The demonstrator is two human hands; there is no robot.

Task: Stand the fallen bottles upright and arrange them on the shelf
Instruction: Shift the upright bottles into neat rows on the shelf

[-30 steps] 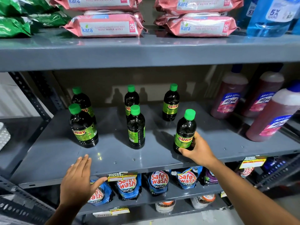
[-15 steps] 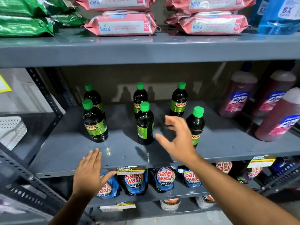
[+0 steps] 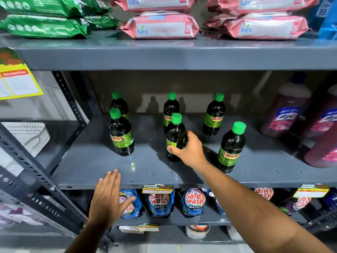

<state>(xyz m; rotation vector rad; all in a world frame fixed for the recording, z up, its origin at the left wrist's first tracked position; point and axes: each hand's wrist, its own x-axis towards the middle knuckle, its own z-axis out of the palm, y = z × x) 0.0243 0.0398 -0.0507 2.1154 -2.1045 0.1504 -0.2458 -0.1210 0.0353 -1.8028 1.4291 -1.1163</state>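
On the middle grey shelf (image 3: 182, 178) six dark bottles with green caps stand upright, in two loose rows of three. The front middle bottle (image 3: 174, 137) has a green label turned partly away, so its name cannot be read. The front left bottle (image 3: 120, 133) and the front right bottle (image 3: 231, 147) show a red and yellow "SUNNY" label. Behind them stand the back left bottle (image 3: 119, 105), the back middle bottle (image 3: 170, 110) and the back right bottle (image 3: 214, 115).

The right hand (image 3: 190, 149) reaches forward from the lower right, its grip closed around the lower body of the front middle bottle, thumb on the label. The left hand (image 3: 107, 198) is flat, palm down, fingers apart and straight, at the front edge of the shelf, holding nothing.
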